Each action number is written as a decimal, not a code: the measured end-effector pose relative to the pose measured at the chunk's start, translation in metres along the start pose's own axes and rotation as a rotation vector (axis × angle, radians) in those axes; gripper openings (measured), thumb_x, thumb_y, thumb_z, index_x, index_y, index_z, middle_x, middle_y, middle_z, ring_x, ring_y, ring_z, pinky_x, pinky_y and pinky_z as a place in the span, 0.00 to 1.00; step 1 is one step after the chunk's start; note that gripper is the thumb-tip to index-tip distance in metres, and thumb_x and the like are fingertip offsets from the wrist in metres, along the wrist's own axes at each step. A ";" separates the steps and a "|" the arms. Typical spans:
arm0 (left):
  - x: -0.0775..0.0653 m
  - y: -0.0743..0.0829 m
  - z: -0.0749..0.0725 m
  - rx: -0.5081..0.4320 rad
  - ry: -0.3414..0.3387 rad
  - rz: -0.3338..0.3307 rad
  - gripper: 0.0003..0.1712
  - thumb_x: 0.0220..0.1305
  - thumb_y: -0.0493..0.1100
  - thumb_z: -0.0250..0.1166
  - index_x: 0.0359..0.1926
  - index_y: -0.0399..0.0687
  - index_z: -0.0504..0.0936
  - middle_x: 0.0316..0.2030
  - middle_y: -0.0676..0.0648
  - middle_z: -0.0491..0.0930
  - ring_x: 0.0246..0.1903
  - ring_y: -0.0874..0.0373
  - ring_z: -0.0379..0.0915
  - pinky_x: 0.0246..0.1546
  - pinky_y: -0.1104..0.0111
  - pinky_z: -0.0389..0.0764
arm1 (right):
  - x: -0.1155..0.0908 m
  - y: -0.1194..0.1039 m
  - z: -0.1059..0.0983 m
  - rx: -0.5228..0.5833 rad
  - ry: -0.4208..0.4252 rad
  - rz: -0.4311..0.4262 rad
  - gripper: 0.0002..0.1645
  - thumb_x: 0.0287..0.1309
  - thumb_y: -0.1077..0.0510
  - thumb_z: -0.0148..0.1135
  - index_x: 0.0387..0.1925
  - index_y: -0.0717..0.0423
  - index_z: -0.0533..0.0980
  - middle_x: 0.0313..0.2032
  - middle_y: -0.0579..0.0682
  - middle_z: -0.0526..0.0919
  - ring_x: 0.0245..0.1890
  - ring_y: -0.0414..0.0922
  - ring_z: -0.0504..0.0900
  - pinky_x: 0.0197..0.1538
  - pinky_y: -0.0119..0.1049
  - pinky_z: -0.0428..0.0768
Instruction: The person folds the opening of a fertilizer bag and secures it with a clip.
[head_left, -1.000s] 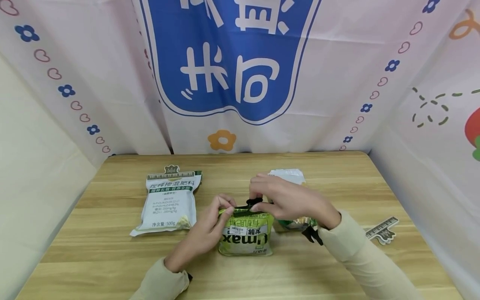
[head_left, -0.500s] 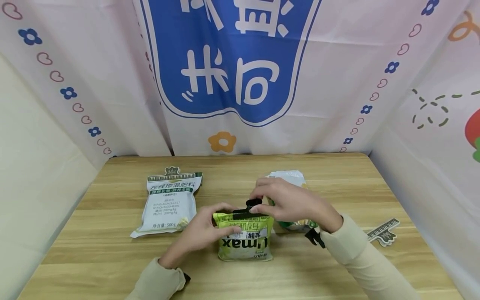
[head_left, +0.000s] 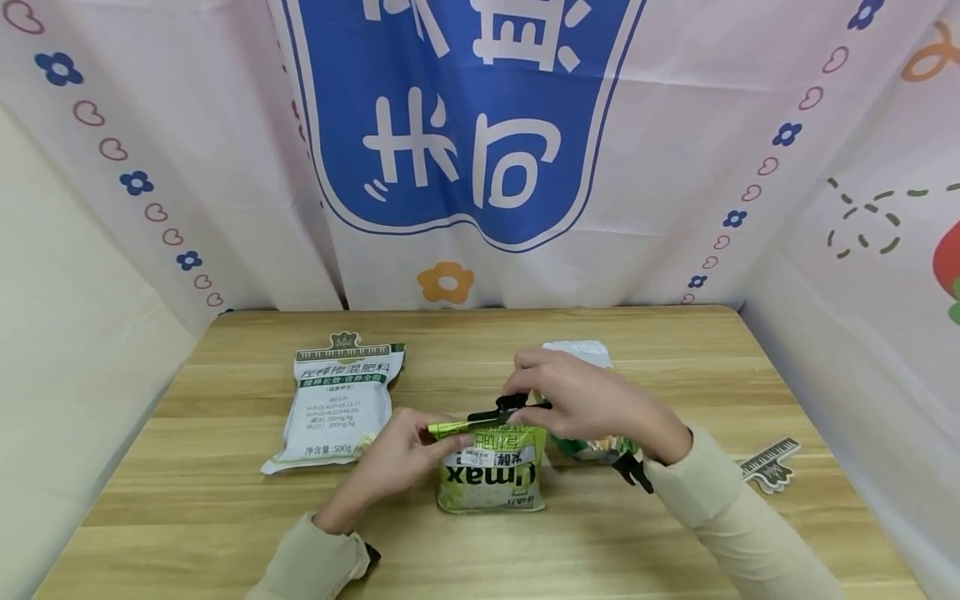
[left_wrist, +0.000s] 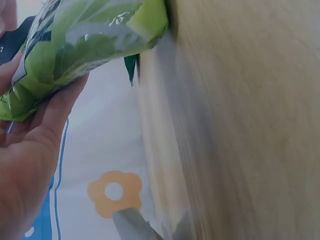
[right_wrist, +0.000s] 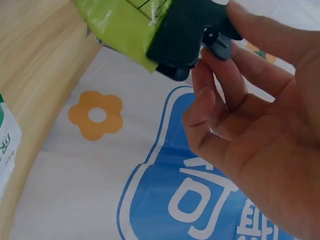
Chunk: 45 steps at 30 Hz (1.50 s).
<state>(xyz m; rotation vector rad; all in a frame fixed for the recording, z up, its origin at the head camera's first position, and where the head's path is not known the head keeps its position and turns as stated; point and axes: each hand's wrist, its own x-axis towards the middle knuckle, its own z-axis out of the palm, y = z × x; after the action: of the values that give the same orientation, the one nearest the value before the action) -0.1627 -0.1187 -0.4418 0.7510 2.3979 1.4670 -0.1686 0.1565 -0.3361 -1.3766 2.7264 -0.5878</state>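
Note:
A green-and-white fertilizer bag (head_left: pixel 491 485) stands at the middle of the table, its large "Umax" print upside down in the head view. My left hand (head_left: pixel 403 454) pinches the bag's top left end; in the left wrist view the fingers lie behind the green bag (left_wrist: pixel 95 37) and the thumb is mostly out of frame. A black bag clip (head_left: pixel 497 414) sits along the top edge. Its handles are pinched by my right hand (head_left: pixel 573 396). The right wrist view has the clip (right_wrist: pixel 182 37) over the green edge of the bag, with the thumb on one handle.
At the left lies a white 500g fertilizer bag (head_left: pixel 341 417) with a piano-keyboard clip (head_left: pixel 343 350) across its top. Another white-and-green bag (head_left: pixel 581 354) is partly hidden behind my right forearm. A loose keyboard clip (head_left: pixel 770 467) lies at the right. Printed cloth (head_left: pixel 525 275) hangs behind the table.
My left thumb has shifted from the top edge to the front and back up, and the hand now pinches the top left end. The black clip has tilted, its handles still held.

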 end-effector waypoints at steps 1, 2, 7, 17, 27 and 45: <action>0.000 0.000 0.001 0.009 0.012 0.012 0.12 0.68 0.49 0.72 0.49 0.54 0.92 0.40 0.49 0.93 0.16 0.72 0.62 0.17 0.77 0.66 | 0.001 -0.001 0.000 -0.006 0.000 -0.019 0.15 0.66 0.52 0.72 0.49 0.55 0.87 0.33 0.42 0.76 0.34 0.35 0.70 0.42 0.30 0.77; 0.000 0.000 0.001 0.015 0.020 0.021 0.11 0.68 0.48 0.73 0.49 0.53 0.92 0.39 0.49 0.93 0.16 0.72 0.61 0.17 0.77 0.66 | 0.002 -0.001 0.002 -0.005 0.006 -0.043 0.13 0.67 0.53 0.72 0.48 0.56 0.87 0.32 0.42 0.75 0.34 0.35 0.69 0.42 0.30 0.76; 0.001 0.001 0.004 0.026 0.028 0.059 0.10 0.67 0.46 0.73 0.46 0.50 0.93 0.35 0.49 0.92 0.17 0.72 0.64 0.17 0.76 0.68 | 0.005 -0.003 0.013 0.034 0.053 -0.130 0.07 0.69 0.55 0.69 0.43 0.53 0.85 0.33 0.42 0.77 0.37 0.37 0.70 0.45 0.32 0.74; 0.001 0.005 0.008 0.015 0.034 -0.004 0.09 0.66 0.49 0.75 0.44 0.53 0.92 0.31 0.53 0.90 0.22 0.69 0.73 0.22 0.74 0.77 | 0.005 -0.001 0.023 0.082 0.062 -0.020 0.06 0.69 0.54 0.69 0.42 0.51 0.85 0.35 0.40 0.80 0.39 0.37 0.77 0.75 0.51 0.73; 0.002 0.005 0.012 -0.014 0.043 0.008 0.14 0.64 0.49 0.76 0.45 0.46 0.91 0.36 0.46 0.92 0.28 0.66 0.82 0.30 0.71 0.86 | 0.000 0.006 0.029 0.150 0.111 -0.009 0.05 0.69 0.53 0.69 0.41 0.49 0.86 0.33 0.39 0.81 0.32 0.36 0.74 0.57 0.42 0.81; 0.002 0.003 0.014 0.000 0.051 0.030 0.12 0.64 0.49 0.76 0.44 0.50 0.91 0.35 0.49 0.91 0.27 0.67 0.81 0.28 0.71 0.85 | 0.000 0.001 0.022 0.134 0.045 0.019 0.05 0.69 0.53 0.70 0.41 0.49 0.85 0.34 0.39 0.80 0.34 0.34 0.72 0.44 0.31 0.75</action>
<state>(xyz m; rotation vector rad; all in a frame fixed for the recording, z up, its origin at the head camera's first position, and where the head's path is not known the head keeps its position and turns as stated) -0.1572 -0.1058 -0.4455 0.7621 2.4343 1.5150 -0.1650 0.1498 -0.3565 -1.3212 2.6741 -0.7937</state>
